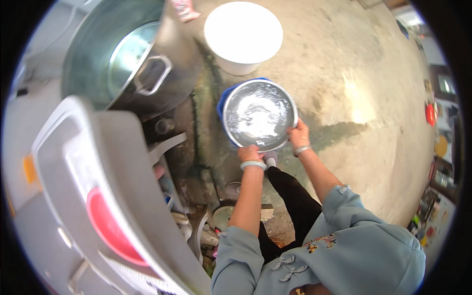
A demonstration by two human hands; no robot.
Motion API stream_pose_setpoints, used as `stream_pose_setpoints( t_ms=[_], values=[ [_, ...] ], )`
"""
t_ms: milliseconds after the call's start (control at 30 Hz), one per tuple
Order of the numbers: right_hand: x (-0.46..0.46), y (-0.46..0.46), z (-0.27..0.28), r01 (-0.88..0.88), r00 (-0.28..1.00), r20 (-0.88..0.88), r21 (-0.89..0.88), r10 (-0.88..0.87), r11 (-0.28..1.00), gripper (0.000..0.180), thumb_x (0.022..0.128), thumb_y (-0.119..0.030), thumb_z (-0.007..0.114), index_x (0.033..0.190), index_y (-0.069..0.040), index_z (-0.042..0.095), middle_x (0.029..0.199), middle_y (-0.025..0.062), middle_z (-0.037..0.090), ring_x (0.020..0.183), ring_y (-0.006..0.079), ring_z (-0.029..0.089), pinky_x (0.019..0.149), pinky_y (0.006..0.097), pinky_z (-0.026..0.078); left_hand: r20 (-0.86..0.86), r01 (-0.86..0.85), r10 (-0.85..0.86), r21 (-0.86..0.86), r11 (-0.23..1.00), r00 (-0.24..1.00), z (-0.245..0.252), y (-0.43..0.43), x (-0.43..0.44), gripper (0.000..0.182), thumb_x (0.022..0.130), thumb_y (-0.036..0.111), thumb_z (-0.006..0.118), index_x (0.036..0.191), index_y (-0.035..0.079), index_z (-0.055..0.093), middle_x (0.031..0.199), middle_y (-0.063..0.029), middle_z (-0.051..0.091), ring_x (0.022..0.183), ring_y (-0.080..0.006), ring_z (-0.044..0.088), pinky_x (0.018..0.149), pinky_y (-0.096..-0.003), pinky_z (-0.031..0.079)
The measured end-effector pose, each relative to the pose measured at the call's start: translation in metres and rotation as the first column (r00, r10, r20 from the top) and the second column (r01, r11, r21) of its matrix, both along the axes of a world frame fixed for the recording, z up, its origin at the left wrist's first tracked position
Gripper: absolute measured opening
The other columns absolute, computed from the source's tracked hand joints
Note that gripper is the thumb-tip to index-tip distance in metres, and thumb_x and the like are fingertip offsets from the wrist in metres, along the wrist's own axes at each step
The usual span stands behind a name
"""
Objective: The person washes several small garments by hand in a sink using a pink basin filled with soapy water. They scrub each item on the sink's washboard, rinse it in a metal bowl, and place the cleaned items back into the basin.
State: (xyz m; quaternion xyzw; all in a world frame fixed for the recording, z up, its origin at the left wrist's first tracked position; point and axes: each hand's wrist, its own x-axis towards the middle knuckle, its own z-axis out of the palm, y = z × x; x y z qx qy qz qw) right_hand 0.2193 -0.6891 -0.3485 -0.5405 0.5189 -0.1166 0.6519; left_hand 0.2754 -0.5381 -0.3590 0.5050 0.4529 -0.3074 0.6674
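Note:
A round metal basin of rippling water is before me, its surface bright with glare. My left hand grips the rim at the near side. On the right side of the rim, my right hand has hold too, with the thumb on top. Behind the basin shows the edge of a blue object, mostly hidden by it. Just beyond stands a white round container, whose bright top hides whether it has a lid.
A large steel pot with a loop handle stands at the upper left. Along the left runs a white sink holding a pink basin. The concrete floor is wet in places. A pink packet lies near the pot.

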Motion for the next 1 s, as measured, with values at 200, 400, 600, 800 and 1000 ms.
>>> stream_pose_setpoints(
  t_ms=[200, 400, 600, 800, 1000],
  values=[
    [0.004, 0.002, 0.171, -0.220, 0.970, 0.074, -0.122, 0.230, 0.968, 0.049, 0.075, 0.014, 0.047, 0.120, 0.000, 0.063, 0.100, 0.0027, 0.068, 0.082, 0.0105, 0.060, 0.070, 0.0238, 0.049, 0.131, -0.043, 0.068, -0.183, 0.982, 0.989, 0.162, 0.028, -0.016, 0.041, 0.075, -0.009, 0.053, 0.115, -0.003, 0.045, 0.109, -0.0187, 0.058, 0.091, -0.0341, 0.064, 0.070, -0.0505, 0.059],
    [0.028, 0.053, 0.336, -0.416, 0.889, 0.119, -0.197, 0.443, 0.888, 0.048, 0.077, 0.010, 0.048, 0.123, 0.003, 0.061, 0.100, 0.0031, 0.067, 0.085, 0.0105, 0.059, 0.075, 0.0226, 0.047, 0.283, -0.106, 0.209, -0.339, 0.935, 0.936, 0.314, 0.094, -0.029, 0.038, 0.080, -0.003, 0.058, 0.116, 0.002, 0.050, 0.104, -0.0107, 0.060, 0.088, -0.0216, 0.063, 0.071, -0.0384, 0.057],
    [0.068, 0.141, 0.412, -0.597, 0.721, 0.238, -0.264, 0.651, 0.758, 0.051, 0.078, 0.010, 0.048, 0.127, 0.003, 0.059, 0.106, 0.0044, 0.067, 0.092, 0.0100, 0.060, 0.080, 0.0233, 0.048, 0.455, -0.182, 0.362, -0.393, 0.901, 0.814, 0.394, 0.186, -0.027, 0.042, 0.081, -0.006, 0.055, 0.122, 0.003, 0.050, 0.109, -0.0097, 0.062, 0.091, -0.0233, 0.066, 0.072, -0.0384, 0.059],
    [0.111, 0.241, 0.418, -0.750, 0.549, 0.288, -0.244, 0.784, 0.615, 0.051, 0.077, 0.006, 0.051, 0.127, -0.001, 0.059, 0.086, 0.0049, 0.065, 0.055, 0.0094, 0.055, 0.045, 0.0256, 0.043, 0.500, -0.301, 0.480, -0.397, 0.867, 0.721, 0.413, 0.279, -0.023, 0.044, 0.079, -0.011, 0.053, 0.122, -0.009, 0.046, 0.107, -0.0196, 0.063, 0.096, -0.0349, 0.067, 0.082, -0.0541, 0.060],
    [0.141, 0.320, 0.413, -0.743, 0.332, 0.163, -0.562, 0.929, 0.364, 0.060, 0.077, 0.002, 0.054, 0.137, 0.000, 0.051, 0.101, 0.0211, 0.070, 0.078, 0.0270, 0.068, 0.076, 0.0351, 0.053, 0.370, -0.467, 0.634, -0.448, 0.762, 0.680, 0.388, 0.343, -0.013, 0.037, 0.077, -0.012, 0.049, 0.113, -0.011, 0.048, 0.106, -0.0221, 0.060, 0.094, -0.0382, 0.066, 0.084, -0.0602, 0.058]
  ],
)
